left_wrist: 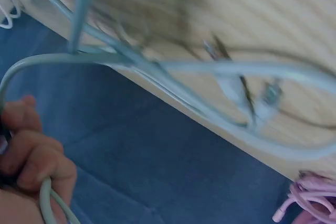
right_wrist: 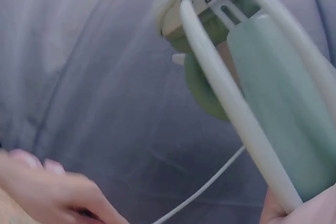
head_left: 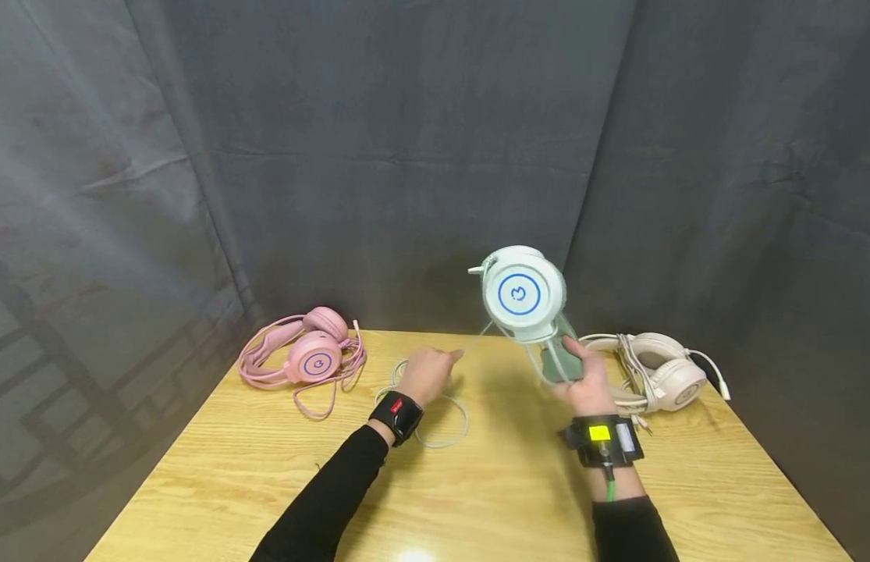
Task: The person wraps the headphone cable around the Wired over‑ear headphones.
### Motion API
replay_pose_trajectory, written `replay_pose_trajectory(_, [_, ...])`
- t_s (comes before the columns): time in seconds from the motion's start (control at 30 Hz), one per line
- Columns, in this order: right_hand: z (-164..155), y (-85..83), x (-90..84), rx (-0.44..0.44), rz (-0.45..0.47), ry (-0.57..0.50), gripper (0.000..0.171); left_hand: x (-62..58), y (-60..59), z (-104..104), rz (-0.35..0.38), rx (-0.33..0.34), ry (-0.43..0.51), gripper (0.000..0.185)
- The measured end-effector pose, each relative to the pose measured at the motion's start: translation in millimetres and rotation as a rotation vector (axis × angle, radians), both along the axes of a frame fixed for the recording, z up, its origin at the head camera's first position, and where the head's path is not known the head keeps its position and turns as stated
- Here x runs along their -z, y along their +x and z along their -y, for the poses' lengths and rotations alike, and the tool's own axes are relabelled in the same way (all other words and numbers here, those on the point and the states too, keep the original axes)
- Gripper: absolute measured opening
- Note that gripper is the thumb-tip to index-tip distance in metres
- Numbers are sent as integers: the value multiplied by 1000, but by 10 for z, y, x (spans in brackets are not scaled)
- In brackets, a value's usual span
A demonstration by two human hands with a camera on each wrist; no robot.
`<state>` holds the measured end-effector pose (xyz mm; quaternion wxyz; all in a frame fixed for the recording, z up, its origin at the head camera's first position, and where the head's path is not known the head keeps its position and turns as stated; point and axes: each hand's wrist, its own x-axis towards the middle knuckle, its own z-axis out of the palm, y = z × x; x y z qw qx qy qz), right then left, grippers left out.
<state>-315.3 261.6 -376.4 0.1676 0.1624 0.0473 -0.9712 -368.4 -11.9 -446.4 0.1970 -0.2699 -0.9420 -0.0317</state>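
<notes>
My right hand [head_left: 591, 384] grips the headband of a pale mint-green headset [head_left: 520, 295] and holds it up above the table. One ear cup, with a blue ring logo, faces me, and a short microphone stub sticks out at its left. In the right wrist view, the padded headband [right_wrist: 283, 98] and its outer tubes run down into my fingers. My left hand [head_left: 426, 376] has curled fingers around the headset's thin cable [left_wrist: 46, 203]. Loops of that cable hang near the hand, and blurred plugs [left_wrist: 268, 103] show in the left wrist view.
A pink headset [head_left: 315, 361] with a coiled cable lies at the table's left. A cream-white headset [head_left: 676, 382] with its cable bundled lies at the right, close to my right hand. Grey cloth [head_left: 399, 172] hangs behind the wooden table [head_left: 477, 499].
</notes>
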Motion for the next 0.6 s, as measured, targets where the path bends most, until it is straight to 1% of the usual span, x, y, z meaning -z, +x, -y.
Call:
replay_pose_trajectory(0.07, [-1,-14,25,26,-7,-44,11,25,30,-29,-4,58,-26,45])
replay_pose_trajectory(0.13, [-17,-31,61,68,-10,-83,15,40,75,-51,-11,119,-28,39])
replay_pose_trajectory(0.23, [-51,-51,121,144,1,-81,18,51,159,-78,-8,202,-8,30])
replay_pose_trajectory(0.33, [-70,-69,163,222,10,-38,23,34,253,-99,15,256,8,28])
replay_pose_trajectory(0.43, [-66,-85,181,304,-4,27,31,-13,343,-120,31,283,-4,34])
replay_pose_trajectory(0.53, [-45,-97,169,401,-8,125,34,-73,414,-135,47,310,-21,34])
replay_pose_trajectory(0.6, [-28,-99,156,476,15,201,35,-113,448,-132,70,318,-24,36])
